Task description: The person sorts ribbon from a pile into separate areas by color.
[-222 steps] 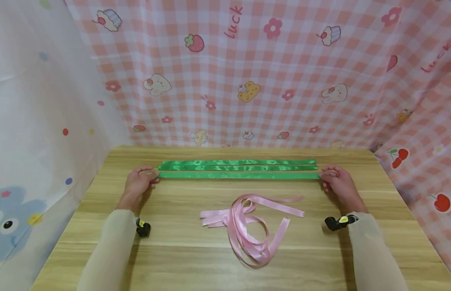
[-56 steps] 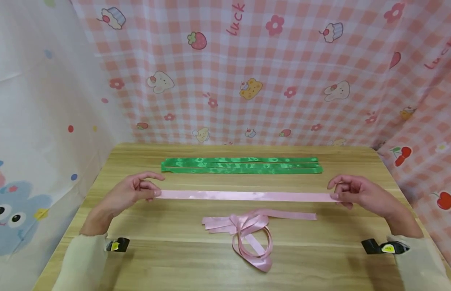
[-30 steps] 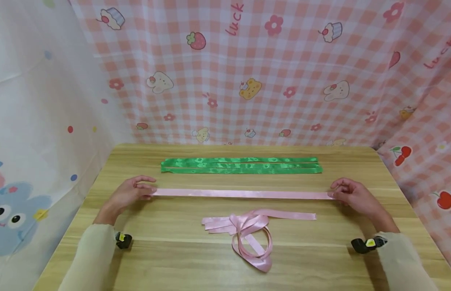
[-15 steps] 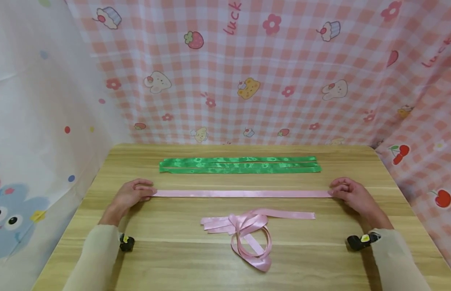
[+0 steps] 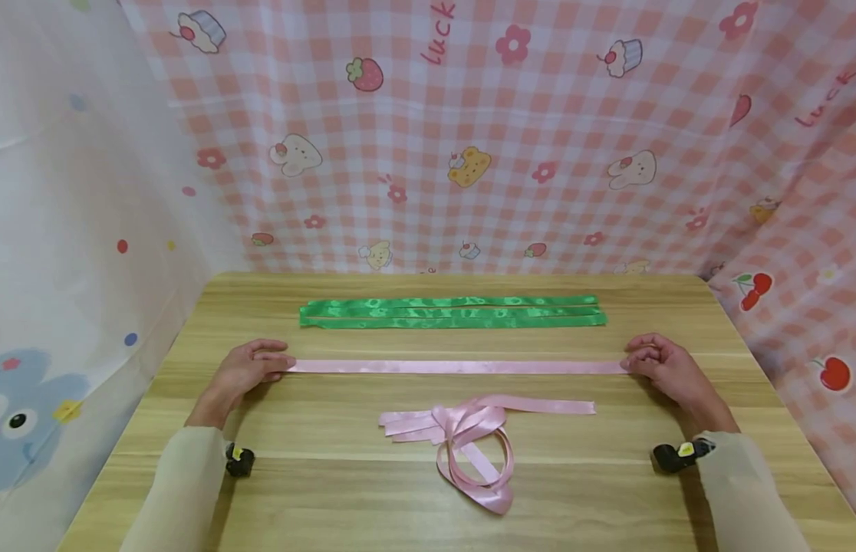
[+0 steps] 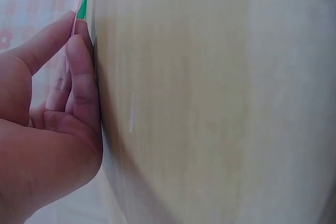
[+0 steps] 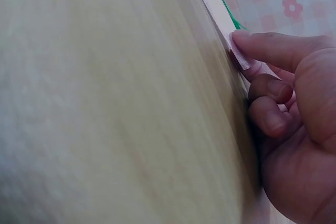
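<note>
A wooden table bears green ribbons and pink ribbons.

Place read as a home craft corner, staged rather than lived in. A small wood-grain surface was boxed in by hung cloth: pink gingham backdrop printed with cupcakes, bears, strawberries and the word "luck" along the far edge and right side, a pale cartoon-bunny sheet along the left edge. Satin ribbon lengths, green and pink, lay on the surface.
</note>
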`<state>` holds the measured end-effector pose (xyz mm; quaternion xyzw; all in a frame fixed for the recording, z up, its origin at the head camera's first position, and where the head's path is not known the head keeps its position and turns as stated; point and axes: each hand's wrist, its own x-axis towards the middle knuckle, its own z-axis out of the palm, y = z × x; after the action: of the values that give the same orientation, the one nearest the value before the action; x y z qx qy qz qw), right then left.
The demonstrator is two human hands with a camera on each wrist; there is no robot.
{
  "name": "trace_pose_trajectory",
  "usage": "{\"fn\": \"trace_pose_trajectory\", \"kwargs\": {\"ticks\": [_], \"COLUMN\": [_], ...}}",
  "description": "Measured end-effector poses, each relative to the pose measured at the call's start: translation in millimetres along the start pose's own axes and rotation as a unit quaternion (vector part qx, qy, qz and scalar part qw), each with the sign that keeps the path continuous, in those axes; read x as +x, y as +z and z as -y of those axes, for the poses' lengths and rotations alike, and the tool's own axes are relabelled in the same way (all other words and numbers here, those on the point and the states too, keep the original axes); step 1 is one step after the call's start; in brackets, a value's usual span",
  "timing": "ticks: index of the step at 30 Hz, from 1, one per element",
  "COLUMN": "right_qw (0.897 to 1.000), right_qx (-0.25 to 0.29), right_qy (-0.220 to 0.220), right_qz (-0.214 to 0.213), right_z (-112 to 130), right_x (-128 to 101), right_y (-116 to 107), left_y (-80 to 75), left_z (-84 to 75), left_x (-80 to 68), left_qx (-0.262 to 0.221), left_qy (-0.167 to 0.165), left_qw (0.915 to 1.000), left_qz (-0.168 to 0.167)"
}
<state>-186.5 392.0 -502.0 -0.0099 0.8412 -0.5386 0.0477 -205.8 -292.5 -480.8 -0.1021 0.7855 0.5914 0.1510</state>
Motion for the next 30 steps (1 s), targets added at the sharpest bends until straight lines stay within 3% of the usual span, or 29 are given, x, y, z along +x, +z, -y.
{"fn": "trace_pose_trajectory", "kwargs": {"ticks": [11,15,20,23,26,30], "right_qw": [1.0,0.999,0.995,0.986,0.978,0.976], "right_qx": [-0.015,-0.029,-0.079,-0.141,-0.18,-0.184], "right_qy": [0.001,0.022,0.019,-0.007,-0.035,-0.106], "right_qz": [-0.016,-0.024,-0.052,-0.084,-0.099,-0.053], "right_z": [-1,3,12,27,52,82], "right_x": [1,0,0,1,1,2], "right_y": [2,3,4,9,23,54], "left_y": [1.3,0.7,2.5,10.9,27.0,57.8], "left_z": [-4.5,-5.2,-11.4,-21.8,-34.0,-46.3], "left_x": [-3.5,-4.4,-10.6,-17.7,-23.8,-29.4], "left_qx": [-0.002,0.018,0.106,0.147,0.154,0.151], "left_qy": [-0.013,0.017,0.069,0.095,0.125,0.166], "left_qw": [0.9999,0.9996,0.9908,0.983,0.9788,0.9743], "left_qz": [-0.003,-0.016,-0.048,-0.057,-0.05,-0.008]}}
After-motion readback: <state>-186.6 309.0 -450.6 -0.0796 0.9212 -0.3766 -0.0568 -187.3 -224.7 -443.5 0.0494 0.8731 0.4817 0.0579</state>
